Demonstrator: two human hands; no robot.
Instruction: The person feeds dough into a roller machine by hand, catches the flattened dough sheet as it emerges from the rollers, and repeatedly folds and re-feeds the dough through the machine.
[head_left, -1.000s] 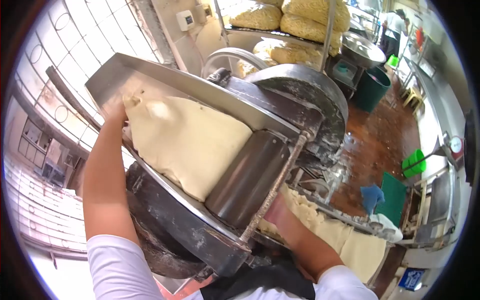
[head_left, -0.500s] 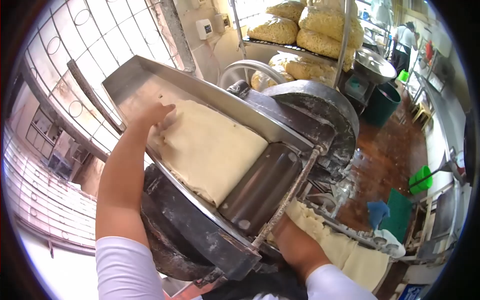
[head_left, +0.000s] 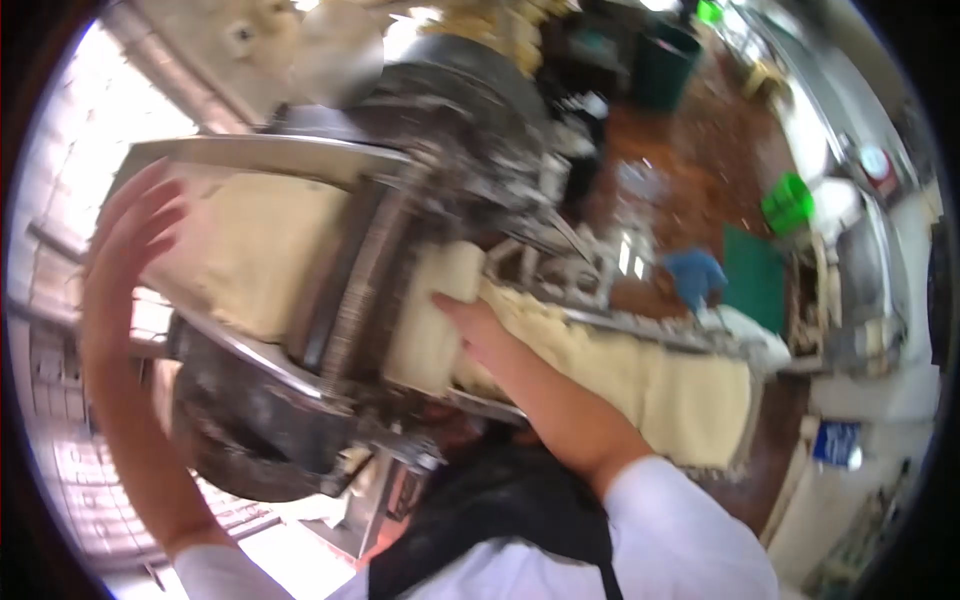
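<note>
My left hand (head_left: pixel 140 222), blurred and with its fingers spread, is raised at the outer end of the metal feed tray (head_left: pixel 270 158) of a dough roller machine. A thick slab of dough (head_left: pixel 265 250) lies in that tray against the dark roller (head_left: pixel 345 270). On the machine's front side a pale dough sheet (head_left: pixel 435 325) hangs out below the rollers. My right hand (head_left: pixel 472 325) holds this sheet, one digit on its face and the other fingers hidden. Folded dough (head_left: pixel 620 375) lies on a long tray beside my right forearm.
Black machine housings (head_left: pixel 260 420) flank the feed tray. A dark green bin (head_left: pixel 665 65), a bright green bucket (head_left: pixel 788 204) and a blue cloth (head_left: pixel 693 277) are on the right, around the wet reddish floor (head_left: pixel 640 180). A barred window is at the left.
My view has swung right and down. My left hand has come off the slab, which sits deeper toward the roller. The dough sheet and my right hand, hidden before, now show.
</note>
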